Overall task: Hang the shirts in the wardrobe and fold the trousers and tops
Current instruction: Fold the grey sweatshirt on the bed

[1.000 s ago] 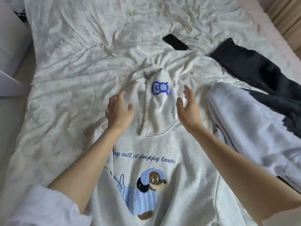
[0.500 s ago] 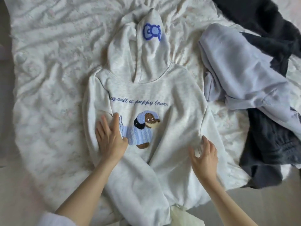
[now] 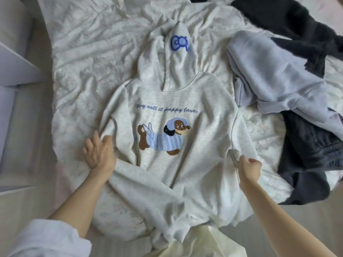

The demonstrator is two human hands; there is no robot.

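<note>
Reaching forward from a white sleeve (image 3: pixel 46 236), the left hand (image 3: pixel 98 153) lies on the hoodie (image 3: pixel 178 164) at its left sleeve, fingers bent into the cloth, gripping a fold. The right hand (image 3: pixel 248 168) pinches the hoodie's right side seam, fingers curled round the fabric. The hoodie lies face up on the bed (image 3: pixel 83 62), its hem hanging over the near edge, a dog patch (image 3: pixel 163 138) on the chest and the hood (image 3: pixel 176 52) pointing away. Just right of it lies a pale lilac top (image 3: pixel 278 76), partly over dark clothes (image 3: pixel 306 145).
</note>
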